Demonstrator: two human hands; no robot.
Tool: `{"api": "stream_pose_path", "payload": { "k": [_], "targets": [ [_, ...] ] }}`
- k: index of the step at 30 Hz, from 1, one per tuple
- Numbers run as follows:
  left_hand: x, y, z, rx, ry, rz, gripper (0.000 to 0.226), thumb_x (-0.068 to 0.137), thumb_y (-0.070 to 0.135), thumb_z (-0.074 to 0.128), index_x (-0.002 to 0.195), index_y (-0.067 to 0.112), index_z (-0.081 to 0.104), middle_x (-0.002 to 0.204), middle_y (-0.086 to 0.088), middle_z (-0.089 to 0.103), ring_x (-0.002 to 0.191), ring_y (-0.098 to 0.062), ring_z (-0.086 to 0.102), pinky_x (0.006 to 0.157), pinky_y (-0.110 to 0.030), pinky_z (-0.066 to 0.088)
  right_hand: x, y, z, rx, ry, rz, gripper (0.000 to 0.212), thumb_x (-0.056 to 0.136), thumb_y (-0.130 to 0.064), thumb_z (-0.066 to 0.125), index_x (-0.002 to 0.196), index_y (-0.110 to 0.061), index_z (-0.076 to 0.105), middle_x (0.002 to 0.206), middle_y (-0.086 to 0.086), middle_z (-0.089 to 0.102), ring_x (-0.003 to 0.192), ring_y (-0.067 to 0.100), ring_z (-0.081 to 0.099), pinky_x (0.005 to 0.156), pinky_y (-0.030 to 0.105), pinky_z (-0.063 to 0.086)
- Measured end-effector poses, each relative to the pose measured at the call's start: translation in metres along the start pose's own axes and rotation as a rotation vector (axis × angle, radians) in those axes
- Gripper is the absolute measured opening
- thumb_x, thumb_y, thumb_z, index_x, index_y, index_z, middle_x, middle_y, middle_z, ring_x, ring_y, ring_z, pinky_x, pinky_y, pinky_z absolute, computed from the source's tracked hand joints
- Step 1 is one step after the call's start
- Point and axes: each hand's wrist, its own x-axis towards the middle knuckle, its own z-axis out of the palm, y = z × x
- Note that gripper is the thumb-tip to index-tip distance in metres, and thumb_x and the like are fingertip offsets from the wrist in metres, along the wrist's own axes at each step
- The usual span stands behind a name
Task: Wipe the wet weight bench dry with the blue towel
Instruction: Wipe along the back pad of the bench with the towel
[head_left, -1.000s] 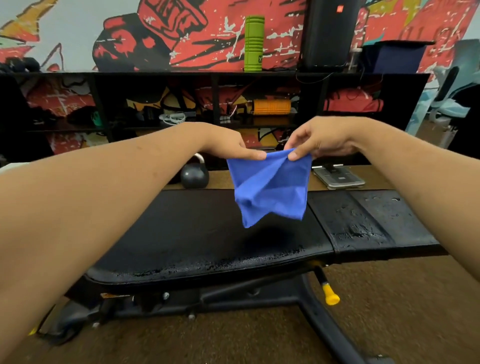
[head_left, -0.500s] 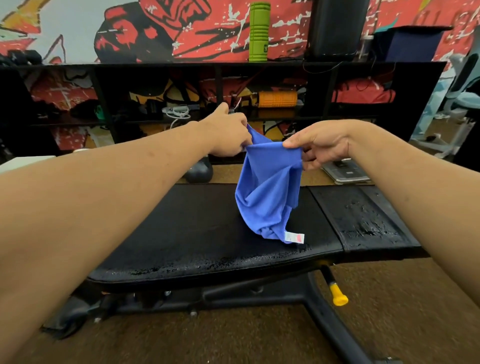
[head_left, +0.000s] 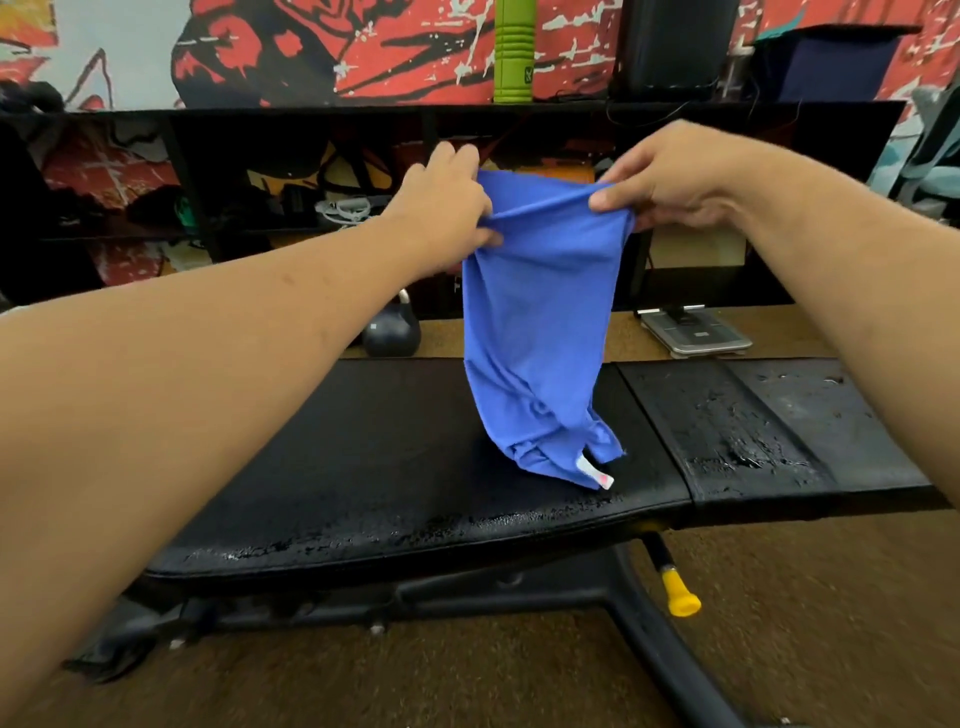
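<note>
The blue towel (head_left: 535, 332) hangs in the air above the black weight bench (head_left: 363, 457), its lower end with a white tag just over the pad. My left hand (head_left: 441, 208) pinches the towel's top left edge. My right hand (head_left: 670, 176) pinches the top right edge. Both arms reach forward over the bench. Water beads glisten along the bench's front edge and on the shorter seat pad (head_left: 753, 431) to the right.
A dark kettlebell (head_left: 390, 332) and a flat scale (head_left: 693, 332) sit on the floor behind the bench. A black shelf unit (head_left: 208, 171) with gear runs along the back wall. A yellow-tipped pin (head_left: 680, 597) sticks out under the bench.
Both hands have lifted the towel's top edge higher and spread it a little. The towel now hangs longer, with its tagged end low over the pad.
</note>
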Motion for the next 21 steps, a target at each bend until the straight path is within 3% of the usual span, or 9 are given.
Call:
{"api": "stream_pose_path", "payload": {
  "k": [3,5,7,9,12,14,17,21],
  "targets": [
    [0.018,-0.004,-0.016,-0.025,0.135,-0.079,0.038,0.094,0.043,0.060,0.112,0.012,0.072,0.129,-0.020,0.040,0.122,-0.042,0.035,0.087,-0.049,0.038,0.008,-0.020,-0.013,-0.029,0.150,-0.085,0.010,0.081,-0.013,0.077,0.090,-0.015,0.074,0.084,0.002,0.070,0.080,0.015,0.067,0.071,0.030,0.058],
    [0.028,-0.010,-0.026,-0.065,0.266,-0.039,0.035,0.095,0.036,0.058,0.105,0.005,0.073,0.128,-0.024,0.042,0.119,-0.042,0.039,0.090,-0.046,0.040,0.011,-0.033,-0.023,-0.059,0.202,-0.165,0.014,0.085,-0.014,0.074,0.099,-0.016,0.071,0.087,0.000,0.069,0.078,0.011,0.069,0.067,0.026,0.056],
    [0.030,-0.018,-0.032,-0.192,0.393,0.023,0.035,0.091,0.034,0.058,0.090,0.001,0.072,0.120,-0.024,0.045,0.109,-0.036,0.046,0.090,-0.036,0.038,0.010,-0.043,-0.034,-0.093,0.153,-0.204,0.015,0.088,-0.015,0.069,0.103,-0.018,0.068,0.092,0.000,0.068,0.086,0.012,0.069,0.073,0.028,0.058],
    [0.025,-0.024,-0.038,-0.327,0.392,0.060,0.037,0.088,0.038,0.062,0.082,0.002,0.069,0.114,-0.023,0.050,0.102,-0.032,0.052,0.086,-0.031,0.039,0.003,-0.046,-0.043,-0.142,0.035,-0.198,0.011,0.089,-0.016,0.068,0.100,-0.020,0.067,0.098,0.002,0.068,0.091,0.015,0.069,0.078,0.029,0.060],
    [0.011,-0.032,-0.046,-0.370,0.074,0.125,0.044,0.086,0.046,0.069,0.084,0.002,0.072,0.084,-0.021,0.063,0.078,-0.028,0.058,0.072,-0.036,0.041,-0.010,-0.038,-0.047,-0.207,-0.124,-0.153,0.018,0.081,-0.020,0.071,0.099,-0.018,0.073,0.099,0.006,0.073,0.092,0.020,0.071,0.072,0.026,0.060],
    [-0.002,-0.032,-0.051,-0.517,-0.215,0.126,0.033,0.083,0.044,0.075,0.091,0.012,0.078,0.079,-0.009,0.068,0.072,-0.015,0.057,0.070,-0.031,0.041,-0.016,-0.028,-0.043,-0.234,-0.239,-0.105,0.023,0.078,-0.021,0.072,0.101,-0.016,0.074,0.100,0.008,0.075,0.092,0.021,0.072,0.076,0.029,0.060],
    [-0.013,-0.030,-0.048,-0.768,-0.569,0.147,0.022,0.081,0.032,0.078,0.098,0.017,0.079,0.093,0.007,0.077,0.089,-0.002,0.068,0.083,-0.020,0.046,-0.019,-0.015,-0.036,-0.191,-0.417,0.014,0.028,0.078,-0.020,0.076,0.104,-0.012,0.073,0.101,0.012,0.073,0.090,0.022,0.071,0.078,0.032,0.060],
    [-0.010,-0.027,-0.023,-0.955,-0.848,0.128,0.024,0.089,0.020,0.071,0.110,0.011,0.075,0.111,-0.002,0.075,0.109,-0.014,0.068,0.098,-0.028,0.043,-0.011,0.006,-0.029,-0.182,-0.546,0.162,0.035,0.069,-0.023,0.085,0.100,-0.011,0.074,0.096,0.012,0.072,0.081,0.019,0.070,0.077,0.034,0.060]
  ]
}}
